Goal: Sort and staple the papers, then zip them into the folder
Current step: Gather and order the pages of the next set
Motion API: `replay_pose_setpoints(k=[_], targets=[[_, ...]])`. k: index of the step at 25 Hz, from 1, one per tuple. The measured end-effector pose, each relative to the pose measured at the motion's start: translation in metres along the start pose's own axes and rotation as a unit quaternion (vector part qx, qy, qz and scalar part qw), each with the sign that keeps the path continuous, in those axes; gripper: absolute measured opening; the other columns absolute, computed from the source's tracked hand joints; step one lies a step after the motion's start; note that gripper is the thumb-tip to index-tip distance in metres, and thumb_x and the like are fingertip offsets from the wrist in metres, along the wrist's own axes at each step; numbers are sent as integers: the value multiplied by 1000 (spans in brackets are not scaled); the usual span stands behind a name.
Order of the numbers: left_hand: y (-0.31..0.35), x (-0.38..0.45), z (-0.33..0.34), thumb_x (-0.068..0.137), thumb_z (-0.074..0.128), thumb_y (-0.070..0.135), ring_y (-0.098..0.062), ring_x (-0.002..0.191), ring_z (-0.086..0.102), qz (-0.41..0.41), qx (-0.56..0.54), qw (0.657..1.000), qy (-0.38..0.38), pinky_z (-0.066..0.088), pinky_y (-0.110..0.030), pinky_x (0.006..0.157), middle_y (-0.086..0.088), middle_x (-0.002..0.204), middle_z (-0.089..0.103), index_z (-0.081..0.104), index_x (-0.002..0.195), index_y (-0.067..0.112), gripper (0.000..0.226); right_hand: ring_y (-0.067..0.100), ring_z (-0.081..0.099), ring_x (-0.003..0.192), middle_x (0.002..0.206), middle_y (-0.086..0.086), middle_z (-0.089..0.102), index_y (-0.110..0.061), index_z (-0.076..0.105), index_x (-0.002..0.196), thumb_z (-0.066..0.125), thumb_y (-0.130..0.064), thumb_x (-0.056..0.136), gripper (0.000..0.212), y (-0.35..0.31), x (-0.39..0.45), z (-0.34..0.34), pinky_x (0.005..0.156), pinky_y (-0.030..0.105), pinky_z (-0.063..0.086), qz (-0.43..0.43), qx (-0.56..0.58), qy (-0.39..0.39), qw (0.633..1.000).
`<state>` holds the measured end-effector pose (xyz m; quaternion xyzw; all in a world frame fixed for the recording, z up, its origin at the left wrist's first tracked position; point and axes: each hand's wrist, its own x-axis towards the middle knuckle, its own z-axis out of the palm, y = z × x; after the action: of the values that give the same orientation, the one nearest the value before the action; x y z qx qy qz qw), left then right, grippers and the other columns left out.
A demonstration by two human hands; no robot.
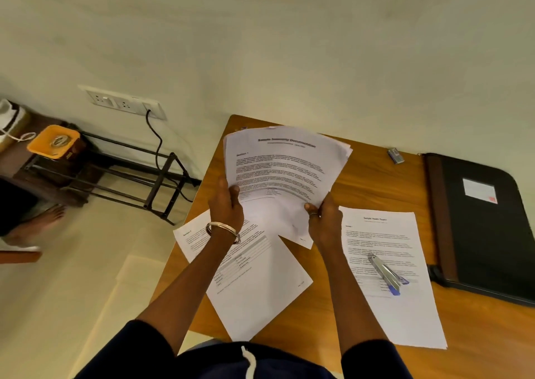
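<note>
A stack of printed papers [285,164] is lifted above the wooden table [376,187], fanned slightly at its top right. My left hand [225,205], with a metal bangle on the wrist, grips the stack's lower left edge. My right hand [325,219] pinches its lower right corner. A sheet [260,286] lies flat near the table's left edge under my left forearm. Another sheet [405,297] lies to the right with a silver and blue stapler [386,274] resting on it. A black zip folder [486,234] with a brown spine lies shut at the far right.
A small blue and silver object [395,156] sits near the table's back edge by the wall. Left of the table stand a dark metal rack [139,176], a wall socket with a plugged cable [156,141] and an orange-lidded box [55,142]. A person's bare foot [43,216] shows at far left.
</note>
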<state>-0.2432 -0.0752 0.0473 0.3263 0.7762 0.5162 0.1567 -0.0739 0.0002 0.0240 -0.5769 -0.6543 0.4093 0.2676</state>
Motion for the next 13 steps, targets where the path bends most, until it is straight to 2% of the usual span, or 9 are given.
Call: replay_pose_setpoints(k=[1, 3, 5, 7, 8, 11, 13], targets=[[4, -3, 3, 94, 45, 0, -17, 94, 54, 0, 4, 1000, 12, 41, -14, 74, -15, 108, 60, 46, 126, -4, 33, 29, 57, 117, 127, 13, 60, -5, 48, 131, 58, -5, 92, 40, 3, 1, -3, 90, 26, 45, -17, -26, 5, 999], [8, -13, 8, 96, 41, 3, -16, 83, 53, -18, -5, 1000, 25, 39, -7, 65, -10, 95, 57, 46, 123, -4, 28, 31, 61, 109, 121, 14, 63, -5, 49, 129, 57, -13, 94, 37, 12, 2, -8, 90, 34, 51, -34, -64, 19, 997], [-1, -31, 12, 97, 38, 7, -12, 75, 51, -57, 0, 998, 14, 40, -8, 61, -9, 91, 57, 46, 118, 0, 24, 32, 64, 101, 115, 13, 65, -9, 47, 127, 56, -26, 93, 39, 22, -1, -8, 83, 42, 56, -27, -90, 14, 995], [-14, -48, 14, 96, 40, 10, -7, 67, 50, -90, 24, 996, -11, 44, -16, 61, -7, 86, 56, 46, 113, 7, 18, 30, 66, 91, 107, 12, 66, -9, 48, 123, 55, -36, 91, 42, 34, -5, -6, 71, 34, 55, -39, -122, -1, 992], [-18, -53, 15, 96, 41, 11, -4, 66, 50, -99, 33, 994, -24, 44, -17, 59, -3, 84, 55, 45, 111, 12, 15, 28, 66, 87, 104, 12, 66, -8, 49, 121, 55, -35, 91, 41, 38, -7, -6, 66, 28, 51, -54, -134, 3, 989], [-17, -58, 15, 96, 42, 14, -3, 66, 51, -109, 58, 992, -41, 40, -5, 51, 8, 80, 48, 40, 105, 21, 11, 30, 67, 81, 99, 15, 66, -6, 52, 116, 58, -30, 92, 35, 39, -6, -8, 56, 19, 43, -97, -176, 15, 979], [-15, -58, 16, 96, 42, 12, -1, 70, 48, -103, 70, 991, -42, 37, -4, 53, 10, 85, 48, 44, 107, 17, 12, 35, 66, 86, 104, 18, 66, -3, 52, 119, 59, -23, 92, 34, 38, -6, -8, 63, 30, 53, -101, -167, 10, 981]])
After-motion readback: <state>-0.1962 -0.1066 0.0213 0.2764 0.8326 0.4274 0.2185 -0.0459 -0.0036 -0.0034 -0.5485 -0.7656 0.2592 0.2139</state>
